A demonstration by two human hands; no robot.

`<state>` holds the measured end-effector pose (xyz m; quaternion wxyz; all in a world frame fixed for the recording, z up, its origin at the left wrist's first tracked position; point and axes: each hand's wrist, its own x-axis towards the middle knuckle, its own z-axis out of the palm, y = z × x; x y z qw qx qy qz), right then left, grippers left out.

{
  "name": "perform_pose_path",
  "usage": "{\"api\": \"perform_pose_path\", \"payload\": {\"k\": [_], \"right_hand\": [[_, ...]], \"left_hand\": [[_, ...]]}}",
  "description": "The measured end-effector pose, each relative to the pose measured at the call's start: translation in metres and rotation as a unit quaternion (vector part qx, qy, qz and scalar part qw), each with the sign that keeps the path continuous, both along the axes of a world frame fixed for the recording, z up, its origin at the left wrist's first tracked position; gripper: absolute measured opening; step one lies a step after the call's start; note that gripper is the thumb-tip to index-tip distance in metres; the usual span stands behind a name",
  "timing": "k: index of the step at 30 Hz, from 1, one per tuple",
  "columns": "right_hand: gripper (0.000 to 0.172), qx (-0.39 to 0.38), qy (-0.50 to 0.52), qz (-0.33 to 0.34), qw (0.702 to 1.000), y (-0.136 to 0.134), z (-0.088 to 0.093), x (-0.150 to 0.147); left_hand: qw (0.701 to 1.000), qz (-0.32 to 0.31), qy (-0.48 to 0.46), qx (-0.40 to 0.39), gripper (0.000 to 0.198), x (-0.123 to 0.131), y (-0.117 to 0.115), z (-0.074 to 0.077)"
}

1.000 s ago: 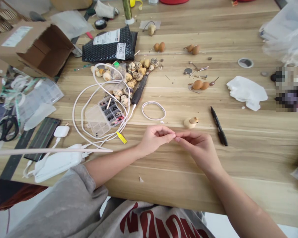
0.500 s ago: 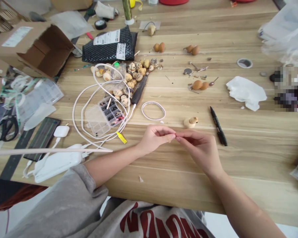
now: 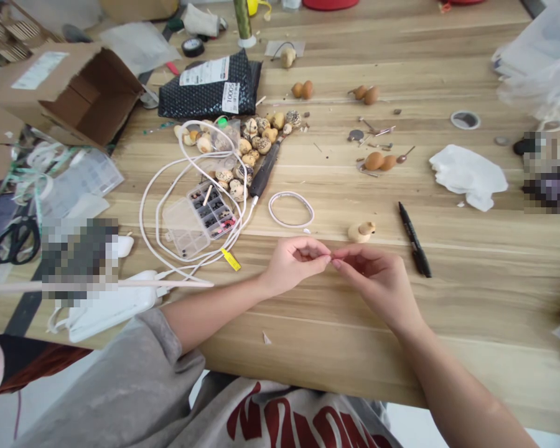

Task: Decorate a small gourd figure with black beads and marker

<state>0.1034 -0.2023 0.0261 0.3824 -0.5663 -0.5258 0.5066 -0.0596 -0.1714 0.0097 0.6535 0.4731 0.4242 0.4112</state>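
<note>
My left hand [image 3: 298,262] and my right hand [image 3: 378,277] meet fingertip to fingertip above the near part of the table. Each is closed in a pinch; whatever lies between the tips is too small to make out. Just beyond my right hand sits a small pale gourd [image 3: 359,233] with a beak-like tip. A black marker pen [image 3: 414,239] lies to the right of it. Beyond my left hand is a white ring [image 3: 290,210], flat on the wood. An open compartment box [image 3: 210,211] of tiny dark and pink parts lies further left.
White cable [image 3: 142,205] loops around the box and ends at a dark pen-shaped tool [image 3: 266,169]. Speckled gourds [image 3: 249,158] are heaped behind it. Brown gourds [image 3: 380,162] and metal bits lie further back. Crumpled white tissue [image 3: 466,174] is at right, scissors [image 3: 16,239] at left.
The view has shifted slightly, so everything appears a little further right. Both hands stay pinched together at the fingertips, with hardly any movement.
</note>
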Motion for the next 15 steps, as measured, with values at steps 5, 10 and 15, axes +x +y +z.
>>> {"api": "perform_pose_path", "payload": {"k": [5,10,15], "right_hand": [[0.014,0.017,-0.018,0.027,0.999,0.0016,0.0033,0.0011],[0.014,0.033,-0.053,0.043,0.997,0.0021,0.007,0.0003],[0.011,0.105,-0.115,0.052,0.986,0.0027,0.0061,-0.0006]], "left_hand": [[1.0,0.0,-0.001,0.004,0.012,-0.0005,-0.0005,0.0007],[0.999,-0.024,-0.034,-0.013,0.011,-0.0019,0.0009,0.0035],[0.999,-0.024,-0.01,-0.032,0.014,-0.0012,0.0014,0.0015]]}}
